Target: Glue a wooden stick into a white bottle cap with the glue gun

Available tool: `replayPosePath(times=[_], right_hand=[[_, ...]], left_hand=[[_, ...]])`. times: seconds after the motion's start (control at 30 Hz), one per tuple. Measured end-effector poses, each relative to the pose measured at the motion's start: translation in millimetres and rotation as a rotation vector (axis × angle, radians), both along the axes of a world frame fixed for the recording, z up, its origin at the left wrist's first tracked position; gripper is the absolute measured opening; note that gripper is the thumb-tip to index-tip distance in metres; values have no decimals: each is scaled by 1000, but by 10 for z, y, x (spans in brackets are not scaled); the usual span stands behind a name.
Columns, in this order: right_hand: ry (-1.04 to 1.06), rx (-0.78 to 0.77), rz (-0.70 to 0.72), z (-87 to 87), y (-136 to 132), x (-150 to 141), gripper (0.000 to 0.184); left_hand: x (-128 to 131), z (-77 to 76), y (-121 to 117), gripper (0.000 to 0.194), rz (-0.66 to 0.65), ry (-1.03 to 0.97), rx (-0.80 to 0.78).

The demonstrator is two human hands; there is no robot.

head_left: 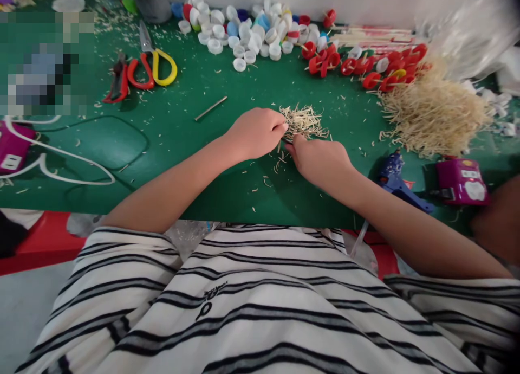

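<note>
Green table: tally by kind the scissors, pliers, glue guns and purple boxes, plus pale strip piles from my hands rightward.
Scissors: 1
Red-handled pliers: 1
Blue glue gun: 1
Purple boxes: 2
Piles of pale strips: 2
Total: 7

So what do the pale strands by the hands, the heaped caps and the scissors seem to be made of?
Pale strands: perhaps wood or plant fibre, matte, from their straw colour and curls. Caps: probably smooth moulded plastic, by their even rims and solid colours. Scissors: grey, metal-looking blades; smooth red and yellow handles, likely plastic.

Soft shadows, blurred right edge
</note>
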State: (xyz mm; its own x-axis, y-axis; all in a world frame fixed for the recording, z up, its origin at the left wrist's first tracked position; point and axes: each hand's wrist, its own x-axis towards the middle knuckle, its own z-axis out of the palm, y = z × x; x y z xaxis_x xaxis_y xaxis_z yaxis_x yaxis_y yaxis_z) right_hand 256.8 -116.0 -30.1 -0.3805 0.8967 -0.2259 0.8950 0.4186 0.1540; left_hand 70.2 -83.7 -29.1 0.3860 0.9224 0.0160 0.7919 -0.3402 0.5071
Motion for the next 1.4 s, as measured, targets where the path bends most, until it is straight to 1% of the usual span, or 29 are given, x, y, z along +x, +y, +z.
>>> replayPosePath(times=[0.27,0.4,0.53,0.8,0.9,1.1,1.23,1.4], right_hand=[[20,-14,-2,-64,-24,-11,55],[9,-24,-3,-43,-37,-11,55],[-10,-31,-13,-17,-58,-6,55],[-17,-40,-13,-31,-85,-11,56],[-17,-37,-14,-35,-101,-13,55],[-50,-60,35,-69,-113,10,54],[-46,-43,22,-83,-114,34,57],[-44,-6,16,-32,-47,45,57]], left_hand=[[-24,27,-9,40,27,7,-28],[-18,30,-22,41,27,13,-32],[-20,24,-19,40,-9,-6,-26],[-19,51,-41,41,-7,6,-60],[-55,44,-38,40,-10,2,-64],[-172,6,-15,41,27,-26,-143],[-150,8,-20,40,-12,-44,-114],[-94,33,-41,37,-22,-15,-99]])
